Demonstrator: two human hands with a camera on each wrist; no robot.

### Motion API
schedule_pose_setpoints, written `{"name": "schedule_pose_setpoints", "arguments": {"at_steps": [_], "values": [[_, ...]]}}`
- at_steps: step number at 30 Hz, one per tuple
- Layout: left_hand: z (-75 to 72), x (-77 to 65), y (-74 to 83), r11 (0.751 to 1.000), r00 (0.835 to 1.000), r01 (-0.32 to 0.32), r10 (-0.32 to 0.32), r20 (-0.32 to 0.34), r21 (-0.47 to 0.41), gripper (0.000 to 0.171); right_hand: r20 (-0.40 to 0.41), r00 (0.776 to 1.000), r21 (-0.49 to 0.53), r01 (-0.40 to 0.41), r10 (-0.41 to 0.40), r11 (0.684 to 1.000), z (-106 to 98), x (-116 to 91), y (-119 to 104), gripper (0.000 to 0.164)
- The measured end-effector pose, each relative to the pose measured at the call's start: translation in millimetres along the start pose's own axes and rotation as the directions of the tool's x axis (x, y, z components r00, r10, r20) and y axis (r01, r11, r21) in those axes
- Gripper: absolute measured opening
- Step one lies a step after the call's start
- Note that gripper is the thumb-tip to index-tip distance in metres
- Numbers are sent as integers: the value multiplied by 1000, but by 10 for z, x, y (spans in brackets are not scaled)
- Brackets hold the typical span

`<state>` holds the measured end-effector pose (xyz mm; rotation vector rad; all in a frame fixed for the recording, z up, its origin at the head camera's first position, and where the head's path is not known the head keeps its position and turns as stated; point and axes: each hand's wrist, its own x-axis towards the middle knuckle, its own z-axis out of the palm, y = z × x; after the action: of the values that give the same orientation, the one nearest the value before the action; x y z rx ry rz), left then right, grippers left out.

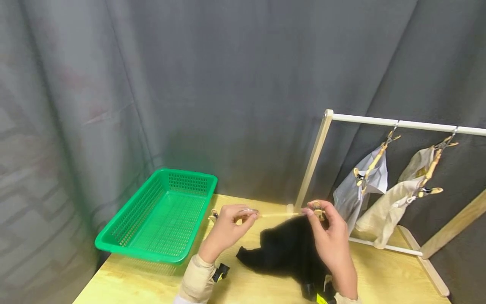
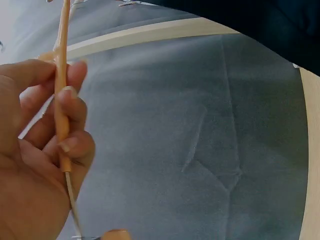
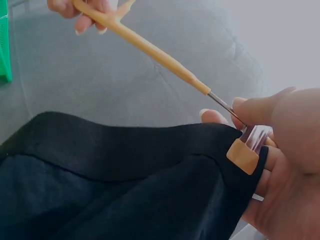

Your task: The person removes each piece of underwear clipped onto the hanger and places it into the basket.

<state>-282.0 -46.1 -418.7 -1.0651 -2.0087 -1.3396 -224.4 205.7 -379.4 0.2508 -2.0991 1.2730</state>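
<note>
My left hand (image 1: 229,228) grips a clip hanger (image 3: 155,52), a tan-coated rod with metal ends. In the left wrist view its fingers curl round the tan rod (image 2: 62,100). At the hanger's other end my right hand (image 1: 334,242) pinches a clip (image 3: 243,156). That clip's tan tip lies over the corner of a black garment (image 3: 115,150) with a wide waistband, which hangs down from it. A second clip (image 1: 214,215) shows beyond my left hand, with no cloth at it.
A green plastic basket (image 1: 212,185) stands at the left of the wooden table (image 1: 125,278). On the right, a white-railed rack (image 1: 364,120) carries a grey garment (image 1: 347,198) and a beige garment (image 1: 395,207) on clip hangers. A grey curtain (image 1: 243,93) hangs behind.
</note>
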Motion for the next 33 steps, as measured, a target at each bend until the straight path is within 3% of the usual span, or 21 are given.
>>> {"name": "schedule_pose_setpoints", "arguments": {"at_steps": [5,13,20,27,33], "values": [[-9,-22,-39,997,999,-14,17,38,-71,11,27,999,0,-18,18,1000,-28,-3,24,13],[-95,-37,-11,999,996,-8,13,94,-46,16,156,987,-128,-9,30,992,-100,1,52,18],[-130,-54,2,1000,995,-8,7,100,13,18,248,969,-140,17,18,990,-128,5,63,28],[-156,-13,22,981,994,-97,88,65,167,15,194,979,-80,80,-63,994,-123,25,73,21],[-171,-6,33,981,994,-107,100,53,161,13,214,976,-22,53,-47,998,-156,1,79,12]]}}
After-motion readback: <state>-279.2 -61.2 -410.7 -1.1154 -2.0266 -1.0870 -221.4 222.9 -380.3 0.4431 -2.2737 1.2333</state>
